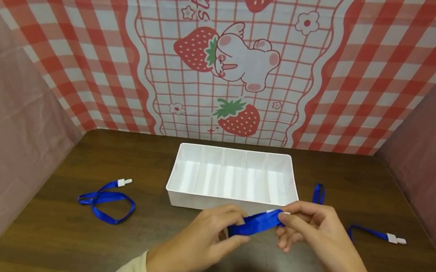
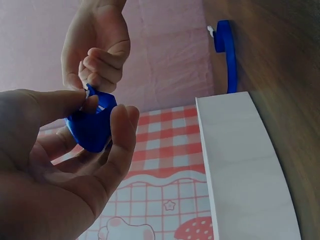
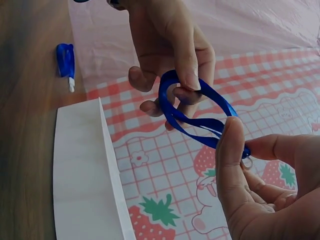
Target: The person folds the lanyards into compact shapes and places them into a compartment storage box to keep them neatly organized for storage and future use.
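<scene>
A blue lanyard [image 1: 256,223], looped into a flat coil, stretches between my two hands in front of the white box. My left hand [image 1: 207,231] holds the coil's left end between thumb and fingers. With thumb and index finger my right hand [image 1: 311,225] pinches the other end, where a bit of white shows. In the right wrist view the lanyard [image 3: 172,112] appears as several open loops, gathered at the right fingertips. The left wrist view shows the blue band [image 2: 92,131] curving between the left fingers. Most of its clip is hidden by the right fingers.
A white box with divided compartments [image 1: 232,205] stands behind the hands. Another blue lanyard with a white clip [image 1: 113,207] lies on the left of the wooden table [image 1: 63,245]. To the right lies a blue strap [image 1: 319,194] and a strap with a white clip [image 1: 376,233].
</scene>
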Demonstrator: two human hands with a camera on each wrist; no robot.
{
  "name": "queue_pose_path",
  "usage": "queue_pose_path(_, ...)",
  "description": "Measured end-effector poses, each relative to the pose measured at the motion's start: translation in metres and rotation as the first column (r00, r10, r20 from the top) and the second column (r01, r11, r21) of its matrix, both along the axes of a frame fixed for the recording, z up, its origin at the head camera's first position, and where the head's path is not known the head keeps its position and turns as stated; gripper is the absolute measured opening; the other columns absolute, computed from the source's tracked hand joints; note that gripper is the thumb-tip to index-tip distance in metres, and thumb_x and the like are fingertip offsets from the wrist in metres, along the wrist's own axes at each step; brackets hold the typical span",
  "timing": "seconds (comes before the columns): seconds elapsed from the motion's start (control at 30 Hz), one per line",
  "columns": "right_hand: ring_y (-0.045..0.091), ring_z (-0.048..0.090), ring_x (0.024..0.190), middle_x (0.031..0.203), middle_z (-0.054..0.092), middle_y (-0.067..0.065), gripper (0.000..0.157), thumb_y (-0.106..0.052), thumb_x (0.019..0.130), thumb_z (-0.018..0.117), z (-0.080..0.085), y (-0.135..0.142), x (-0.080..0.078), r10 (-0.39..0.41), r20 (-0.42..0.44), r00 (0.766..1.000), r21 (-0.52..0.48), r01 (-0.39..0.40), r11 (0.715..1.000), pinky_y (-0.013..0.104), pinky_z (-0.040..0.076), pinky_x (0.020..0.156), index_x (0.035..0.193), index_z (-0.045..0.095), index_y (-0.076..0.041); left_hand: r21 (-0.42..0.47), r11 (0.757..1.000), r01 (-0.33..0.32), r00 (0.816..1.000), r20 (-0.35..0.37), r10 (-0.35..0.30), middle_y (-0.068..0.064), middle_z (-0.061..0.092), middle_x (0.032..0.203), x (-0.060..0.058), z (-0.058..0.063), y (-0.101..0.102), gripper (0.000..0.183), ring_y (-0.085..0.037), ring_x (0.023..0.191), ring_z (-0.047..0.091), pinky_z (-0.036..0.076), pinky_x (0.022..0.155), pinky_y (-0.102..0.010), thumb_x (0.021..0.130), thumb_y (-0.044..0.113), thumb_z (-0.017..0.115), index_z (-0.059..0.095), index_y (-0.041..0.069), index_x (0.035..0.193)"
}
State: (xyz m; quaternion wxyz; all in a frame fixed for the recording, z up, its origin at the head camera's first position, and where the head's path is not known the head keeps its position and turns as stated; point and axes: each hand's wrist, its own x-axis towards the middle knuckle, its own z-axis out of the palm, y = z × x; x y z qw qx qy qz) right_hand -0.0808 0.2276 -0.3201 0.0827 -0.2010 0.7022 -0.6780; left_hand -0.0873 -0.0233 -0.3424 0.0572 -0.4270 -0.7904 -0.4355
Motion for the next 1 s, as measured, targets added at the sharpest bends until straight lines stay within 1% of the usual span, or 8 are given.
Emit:
queue_pose_path(0.17, 0.024, 0.069, 0.062, 0.077, 0.07, 0.012, 0.019, -0.005, 0.101, 0.056, 0.0, -0.001, 0.0, 0.009, 0.032, 0.999, 0.027, -0.009, 1.0, 0.045, 0.058, 0.055, 0.099, 0.061, 0.013, -0.026, 1.0, -0.017, 1.0, 0.019, 0.017, -0.004, 0.064, 0.105, 0.001, 0.002, -0.002, 0.008, -0.005, 0.08, 0.056, 0.049, 0.066, -0.011, 0.093, 0.01, 0.07, 0.066, 0.005, 0.09)
queue_pose_path(0.23, 0.025, 0.069, 0.062, 0.077, 0.07, 0.012, 0.019, -0.005, 0.101, 0.056, 0.0, -0.001, 0.0, 0.006, 0.019, 1.0, 0.031, -0.006, 1.0, 0.045, 0.057, 0.055, 0.098, 0.061, 0.013, -0.042, 0.999, -0.019, 0.999, 0.027, 0.02, -0.005, 0.064, 0.106, 0.001, 0.003, -0.004, 0.01, -0.004, 0.078, 0.056, 0.049, 0.064, -0.011, 0.093, 0.012, 0.071, 0.067, 0.004, 0.09)
queue_pose_path(0.37, 0.025, 0.068, 0.06, 0.074, 0.07, 0.013, 0.017, -0.003, 0.1, 0.057, 0.002, 0.0, 0.004, -0.042, -0.019, 0.999, 0.05, 0.043, 0.998, 0.045, 0.057, 0.052, 0.096, 0.062, 0.013, -0.042, 0.999, -0.024, 1.0, 0.014, 0.025, 0.002, 0.062, 0.088, 0.0, 0.007, -0.009, 0.016, 0.0, 0.067, 0.052, 0.046, 0.057, -0.01, 0.094, 0.02, 0.07, 0.065, 0.009, 0.085)
queue_pose_path(0.5, 0.026, 0.067, 0.054, 0.07, 0.069, 0.013, 0.015, -0.002, 0.098, 0.061, 0.005, -0.001, 0.009, -0.113, -0.047, 0.992, 0.081, 0.116, 0.99, 0.044, 0.056, 0.048, 0.094, 0.064, 0.013, 0.027, 0.999, -0.023, 0.999, 0.029, 0.022, 0.008, 0.055, 0.072, -0.002, 0.012, -0.013, 0.023, 0.001, 0.06, 0.049, 0.043, 0.052, -0.012, 0.098, 0.022, 0.065, 0.062, 0.014, 0.077)
queue_pose_path(0.67, 0.026, 0.066, 0.051, 0.069, 0.068, 0.016, 0.012, 0.003, 0.095, 0.063, 0.008, -0.001, 0.014, -0.179, -0.061, 0.982, 0.034, 0.181, 0.983, 0.043, 0.055, 0.046, 0.095, 0.066, 0.015, 0.153, 0.988, 0.019, 0.998, 0.057, -0.028, 0.005, 0.061, 0.072, 0.0, 0.017, -0.013, 0.029, 0.001, 0.064, 0.054, 0.051, 0.055, -0.017, 0.101, 0.016, 0.06, 0.065, 0.013, 0.072)
queue_pose_path(0.77, 0.024, 0.065, 0.051, 0.069, 0.069, 0.016, 0.011, 0.006, 0.094, 0.062, 0.01, 0.001, 0.016, -0.193, -0.067, 0.979, -0.009, 0.193, 0.981, 0.041, 0.054, 0.045, 0.096, 0.066, 0.015, 0.199, 0.979, 0.032, 0.996, 0.076, -0.048, 0.003, 0.063, 0.07, 0.001, 0.019, -0.013, 0.022, 0.001, 0.064, 0.058, 0.053, 0.055, -0.02, 0.1, 0.015, 0.061, 0.068, 0.012, 0.08)
queue_pose_path(0.93, 0.023, 0.065, 0.052, 0.07, 0.068, 0.02, 0.01, 0.007, 0.094, 0.06, 0.01, 0.005, 0.015, -0.162, -0.063, 0.985, -0.043, 0.16, 0.986, 0.041, 0.054, 0.045, 0.096, 0.067, 0.014, 0.223, 0.973, 0.063, 0.992, 0.092, -0.086, 0.002, 0.066, 0.072, 0.003, 0.019, -0.013, 0.001, 0.0, 0.063, 0.061, 0.055, 0.058, -0.022, 0.098, 0.01, 0.064, 0.064, 0.009, 0.098)
queue_pose_path(1.0, 0.022, 0.065, 0.051, 0.069, 0.069, 0.018, 0.01, 0.008, 0.094, 0.059, 0.011, 0.007, 0.014, -0.154, -0.054, 0.987, -0.048, 0.152, 0.987, 0.041, 0.054, 0.044, 0.096, 0.067, 0.013, 0.225, 0.97, 0.093, 0.989, 0.095, -0.117, 0.0, 0.067, 0.076, 0.003, 0.019, -0.014, 0.007, 0.0, 0.064, 0.062, 0.056, 0.059, -0.022, 0.098, 0.007, 0.063, 0.063, 0.008, 0.104)
